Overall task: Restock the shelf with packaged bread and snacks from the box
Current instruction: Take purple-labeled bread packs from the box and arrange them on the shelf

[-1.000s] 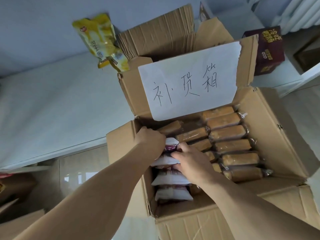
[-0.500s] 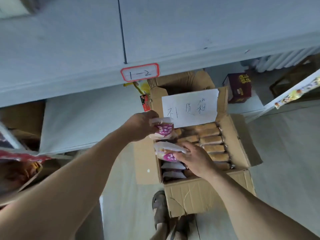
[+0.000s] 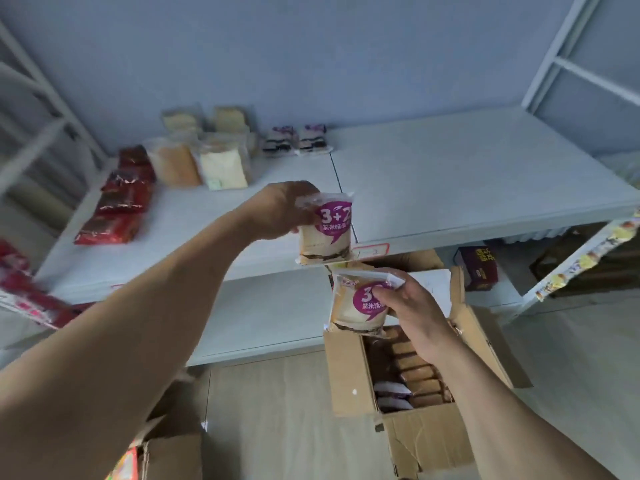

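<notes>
My left hand (image 3: pixel 277 209) holds a bread pack with a purple label (image 3: pixel 325 230) up at the front edge of the white shelf (image 3: pixel 467 188). Lower and to the right, my right hand (image 3: pixel 412 313) grips a second purple-label bread pack (image 3: pixel 360 303) above the open cardboard box (image 3: pixel 349 375). The box on the floor still holds several brown bread packs (image 3: pixel 415 375) and white packs (image 3: pixel 393 393). Two matching purple packs (image 3: pixel 294 138) stand at the back of the shelf.
On the shelf's left part sit clear-bagged bread loaves (image 3: pixel 204 157) and red snack packs (image 3: pixel 117 202). A lower shelf (image 3: pixel 263 313) runs behind the box. A dark red carton (image 3: pixel 479 268) stands at the right, another cardboard box (image 3: pixel 173 434) at bottom left.
Both hands have lifted a purple-label bread pack each out of the box. The view has risen from the box to the shelf, and my left hand has moved up to shelf height.
</notes>
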